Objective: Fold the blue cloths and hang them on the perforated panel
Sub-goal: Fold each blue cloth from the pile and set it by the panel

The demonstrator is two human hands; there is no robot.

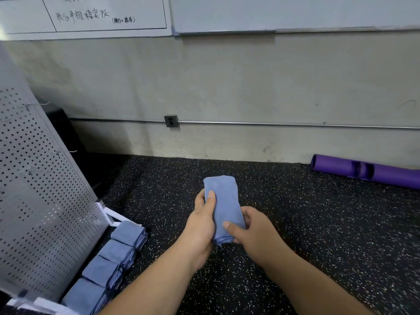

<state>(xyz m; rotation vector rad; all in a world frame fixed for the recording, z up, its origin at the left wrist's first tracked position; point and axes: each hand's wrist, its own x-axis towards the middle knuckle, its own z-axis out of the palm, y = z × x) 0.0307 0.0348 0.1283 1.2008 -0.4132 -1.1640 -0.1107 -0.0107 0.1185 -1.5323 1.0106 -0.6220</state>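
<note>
A folded cloth (223, 201) is held up in mid-frame, above the floor, between both hands. Its lower, hemmed end sits between the two palms. Its upper end stands free past the L hand (202, 221). The R hand (254, 233) is set at the cloth's lower R edge, the L hand along its L edge, a bit higher.

Below, a black speckled floor (306, 235) is seen. At lower L, four folded cloths (102, 269) are laid in a row along the foot of the panel (38, 178), touching one another. The panel, grey metal w/ rows of small holes, is stood tilted on a white base (109, 214). No cloth is hung on the part of it in view.

Farther off, at R, a purple tube (368, 171) is laid on the floor just beside the wall (227, 83). A thin pipe and a socket (171, 121) are fixed low on the wall. Whiteboards (284, 12) are mounted above, one w/ handwriting.

Grip: the cloth is pinched by both hands. The L thumb is pressed on its front face, fingers curled behind. The R thumb is laid across the lower front, fingers wrapped under and behind.
</note>
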